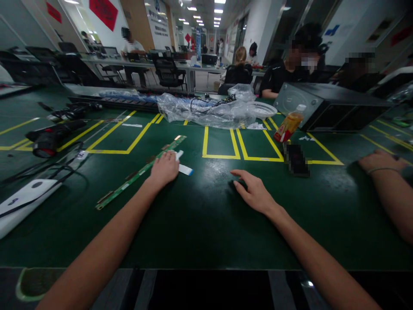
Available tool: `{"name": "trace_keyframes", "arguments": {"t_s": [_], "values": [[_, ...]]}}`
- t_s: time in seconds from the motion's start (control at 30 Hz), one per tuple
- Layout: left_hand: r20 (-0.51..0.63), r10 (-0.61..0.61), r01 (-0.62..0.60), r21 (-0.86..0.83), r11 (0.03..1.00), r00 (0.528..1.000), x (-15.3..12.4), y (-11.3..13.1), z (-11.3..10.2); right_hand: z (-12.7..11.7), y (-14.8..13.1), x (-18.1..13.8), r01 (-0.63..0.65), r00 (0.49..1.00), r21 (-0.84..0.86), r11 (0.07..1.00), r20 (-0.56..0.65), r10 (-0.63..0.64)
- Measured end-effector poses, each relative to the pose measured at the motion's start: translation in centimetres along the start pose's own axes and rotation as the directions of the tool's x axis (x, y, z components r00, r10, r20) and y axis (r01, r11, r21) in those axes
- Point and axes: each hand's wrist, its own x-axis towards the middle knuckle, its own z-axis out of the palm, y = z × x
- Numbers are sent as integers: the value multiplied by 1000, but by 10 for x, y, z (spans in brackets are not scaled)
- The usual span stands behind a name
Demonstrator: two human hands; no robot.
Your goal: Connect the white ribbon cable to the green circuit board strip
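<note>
A long narrow green circuit board strip point(129, 181) lies slantwise on the dark green table point(206, 224). My left hand point(164, 168) rests on its upper part, fingers curled over it, next to a white flat ribbon cable with a blue tip point(186, 169). My right hand point(253, 189) lies on the table surface to the right, fingers stretched out and slightly apart, holding nothing. A small dark patch shows under its fingertips; I cannot make out what it is.
A drink bottle point(288, 125) and a dark phone point(296, 159) lie right of centre, a black case point(325, 107) behind them. Crumpled clear plastic with cables point(209, 112) and a white fan grille point(263, 110) sit at the back. Another person's forearm point(387, 189) rests at the right. Black tools and cables point(48, 142) lie left.
</note>
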Motion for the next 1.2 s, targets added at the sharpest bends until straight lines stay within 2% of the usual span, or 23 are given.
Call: {"name": "trace_keyframes", "arguments": {"t_s": [0.07, 0.13, 0.2, 0.3, 0.4, 0.5, 0.57, 0.6, 0.63, 0.67, 0.73, 0.8, 0.83, 0.87, 0.9, 0.97, 1.07, 1.13, 1.17, 1.2], "values": [[-16, -210, 211, 7, 978, 977, 9, -35, -2, 0, -2, 1, 22, 999, -10, 1000, 34, -22], [-12, -333, 333, -5, 943, 943, 13, -59, -3, 1, -4, 1, 65, 996, -14, 998, 65, -64], [-2, -398, 398, -20, 917, 917, 14, -68, -3, 2, -4, 2, 102, 991, -16, 995, 86, -100], [-4, -410, 410, -10, 912, 912, 14, -64, -3, 3, -5, 2, 116, 989, -22, 993, 96, -113], [1, -299, 299, 33, 954, 954, 9, -48, -6, 4, -4, 2, 119, 989, -25, 993, 89, -117], [21, -56, 55, 65, 996, 998, 0, -20, -7, 5, -5, 2, 127, 988, -47, 991, 99, -122], [45, 152, -155, 56, 986, 987, -10, 7, -3, 5, -6, 1, 131, 986, -69, 989, 111, -123], [58, 276, -278, 39, 960, 960, -15, 21, 0, 6, -6, 0, 131, 986, -77, 988, 113, -122], [62, 405, -407, 13, 913, 912, -21, 36, 3, 7, -7, -1, 131, 986, -85, 988, 112, -121], [53, 536, -536, -18, 844, 842, -27, 51, 6, 8, -7, -1, 128, 986, -93, 987, 115, -117], [-2, 744, -742, -78, 666, 668, -37, 75, 9, 11, -8, -2, 129, 985, -111, 985, 132, -114], [-70, 834, -835, -112, 538, 547, -44, 89, 9, 14, -9, -3, 143, 978, -131, 981, 174, -120], [-92, 852, -856, -120, 503, 515, -44, 91, 7, 16, -9, -3, 153, 973, -140, 978, 194, -125], [-106, 853, -858, -126, 498, 510, -44, 90, 5, 17, -10, -3, 163, 969, -148, 975, 210, -130], [-113, 833, -839, -131, 528, 542, -41, 86, 1, 17, -10, -3, 170, 966, -159, 973, 221, -133], [-127, 730, -741, -133, 658, 671, -33, 70, -8, 18, -11, -3, 175, 964, -186, 967, 231, -130], [-187, 475, -498, -101, 861, 860, -18, 32, -19, 17, -13, -3, 189, 961, -234, 954, 244, -130], [-189, 225, -237, -40, 971, 956, -8, 2, -20, 16, -14, -3, 197, 961, -250, 948, 243, -136], [-164, 65, -68, -13, 998, 984, -3, -13, -18, 16, -15, -3, 198, 962, -251, 948, 237, -138], [-125, -91, 93, 7, 996, 988, 0, -27, -15, 16, -14, -3, 195, 964, -249, 949, 229, -138]]}}
